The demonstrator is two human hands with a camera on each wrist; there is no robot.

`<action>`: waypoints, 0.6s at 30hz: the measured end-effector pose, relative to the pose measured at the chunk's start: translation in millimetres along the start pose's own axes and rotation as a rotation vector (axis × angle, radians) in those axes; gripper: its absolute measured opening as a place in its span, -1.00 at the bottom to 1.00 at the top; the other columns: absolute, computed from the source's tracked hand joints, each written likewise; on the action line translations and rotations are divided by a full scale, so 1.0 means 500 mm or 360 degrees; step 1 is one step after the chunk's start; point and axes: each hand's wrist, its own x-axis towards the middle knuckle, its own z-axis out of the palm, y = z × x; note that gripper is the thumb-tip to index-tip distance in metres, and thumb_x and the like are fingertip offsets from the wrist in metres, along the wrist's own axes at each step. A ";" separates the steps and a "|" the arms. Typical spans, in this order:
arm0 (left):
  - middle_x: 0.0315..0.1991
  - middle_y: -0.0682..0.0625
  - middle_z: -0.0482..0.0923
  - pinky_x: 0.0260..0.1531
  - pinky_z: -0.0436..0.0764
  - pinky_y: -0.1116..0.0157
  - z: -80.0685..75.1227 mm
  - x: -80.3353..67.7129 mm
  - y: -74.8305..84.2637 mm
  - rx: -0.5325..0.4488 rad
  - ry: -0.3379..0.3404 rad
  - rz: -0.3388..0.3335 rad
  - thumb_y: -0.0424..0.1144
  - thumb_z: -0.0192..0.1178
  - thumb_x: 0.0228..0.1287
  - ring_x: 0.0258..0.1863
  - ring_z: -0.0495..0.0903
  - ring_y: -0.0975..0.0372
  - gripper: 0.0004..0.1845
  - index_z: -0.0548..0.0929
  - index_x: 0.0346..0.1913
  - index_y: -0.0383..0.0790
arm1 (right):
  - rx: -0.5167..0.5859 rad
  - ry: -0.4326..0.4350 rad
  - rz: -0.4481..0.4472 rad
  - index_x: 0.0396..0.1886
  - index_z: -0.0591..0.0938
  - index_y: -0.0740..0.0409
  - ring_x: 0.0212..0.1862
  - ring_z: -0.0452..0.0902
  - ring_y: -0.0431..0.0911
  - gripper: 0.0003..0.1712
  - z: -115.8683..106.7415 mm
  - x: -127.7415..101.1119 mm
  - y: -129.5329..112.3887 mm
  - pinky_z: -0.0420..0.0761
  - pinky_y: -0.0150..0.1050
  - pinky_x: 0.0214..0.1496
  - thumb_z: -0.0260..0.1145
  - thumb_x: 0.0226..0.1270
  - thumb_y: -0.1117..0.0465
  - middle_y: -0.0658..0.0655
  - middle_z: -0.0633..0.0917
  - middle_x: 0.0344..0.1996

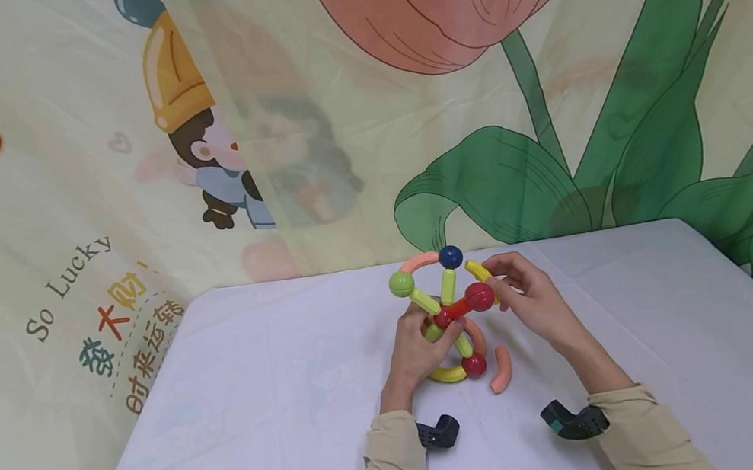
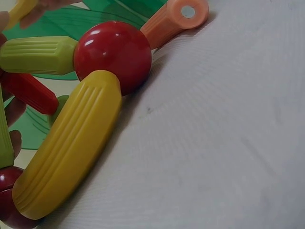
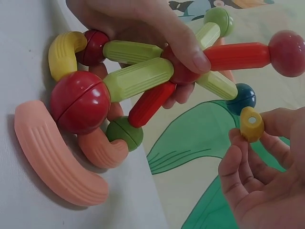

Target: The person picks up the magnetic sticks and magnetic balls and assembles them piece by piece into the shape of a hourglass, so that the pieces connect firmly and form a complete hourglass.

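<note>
A rod-and-ball toy structure point(image 1: 450, 311) stands mid-frame on the table point(image 1: 263, 400), between both hands; a loose curved rod point(image 1: 500, 370) lies just right of its base.

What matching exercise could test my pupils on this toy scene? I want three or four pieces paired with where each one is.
Pieces:
1. Short yellow curved plastic rod
2. Loose peach curved plastic rod
3. Dark blue plastic ball
4. Red plastic ball beside the long yellow curved rod

Places:
A. Top of the structure
B. Low down, at the white cloth
C. Pinched in the right hand
D. Lying alone on the cloth

Pairs: 1-C, 2-D, 3-A, 4-B
</note>
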 end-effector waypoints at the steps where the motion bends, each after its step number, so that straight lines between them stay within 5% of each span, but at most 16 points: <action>1: -0.22 0.12 0.59 -0.22 0.53 0.35 0.000 0.000 0.000 -0.0001 -0.0001 0.0005 0.07 0.25 0.17 -0.17 0.49 0.32 -0.68 0.54 -0.11 0.01 | 0.0002 0.0001 0.0002 0.17 0.39 0.08 -0.07 0.49 -0.02 -0.58 0.001 0.000 0.000 0.60 -0.35 -0.26 0.17 0.38 0.09 0.18 0.53 0.05; 18: -0.22 0.16 0.57 -0.22 0.54 0.36 0.002 -0.001 -0.001 -0.0028 -0.0029 -0.0007 0.07 0.25 0.17 -0.16 0.49 0.33 -0.68 0.52 -0.10 0.03 | 0.0044 -0.0019 0.0012 0.18 0.36 0.08 -0.10 0.53 -0.06 -0.57 0.004 0.001 -0.006 0.62 -0.29 -0.18 0.16 0.39 0.10 0.19 0.51 0.07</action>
